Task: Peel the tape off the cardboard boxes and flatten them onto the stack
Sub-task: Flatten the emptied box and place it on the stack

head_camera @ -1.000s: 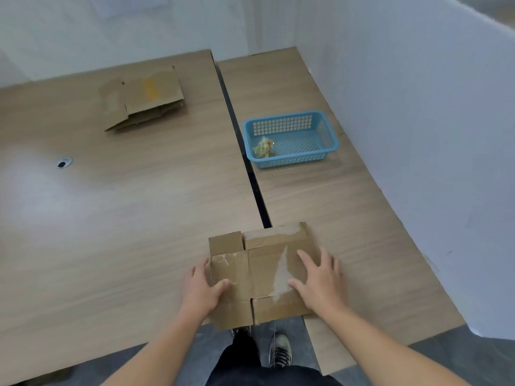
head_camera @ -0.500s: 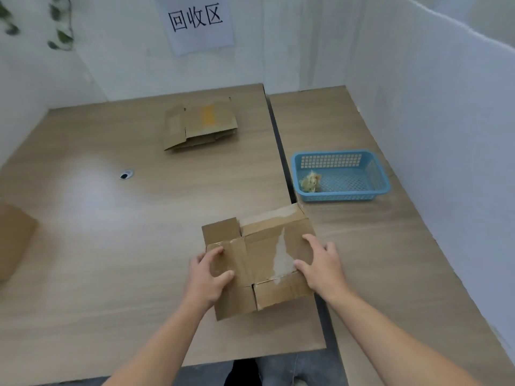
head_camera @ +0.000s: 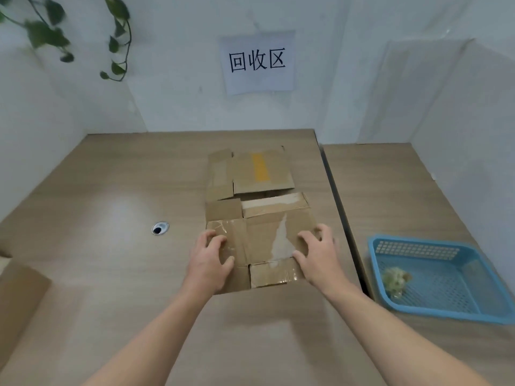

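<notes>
A flattened brown cardboard box (head_camera: 262,235) with torn pale patches and tape remnants is held just above the table, its far edge overlapping the stack. My left hand (head_camera: 210,259) grips its left side, thumb on top. My right hand (head_camera: 317,253) grips its right side the same way. The stack of flattened boxes (head_camera: 250,171), its top one marked with a yellow tape strip, lies farther back near the wall.
A blue plastic basket (head_camera: 457,307) holding a crumpled wad of tape (head_camera: 395,278) sits on the right table. Another cardboard box (head_camera: 19,296) is at the left edge. A cable hole (head_camera: 160,228) is in the tabletop. A dark gap (head_camera: 338,207) separates the two tables.
Both hands have carried the flattened box away from the table's near edge toward the stack at the back. The view has risen to show the wall sign.
</notes>
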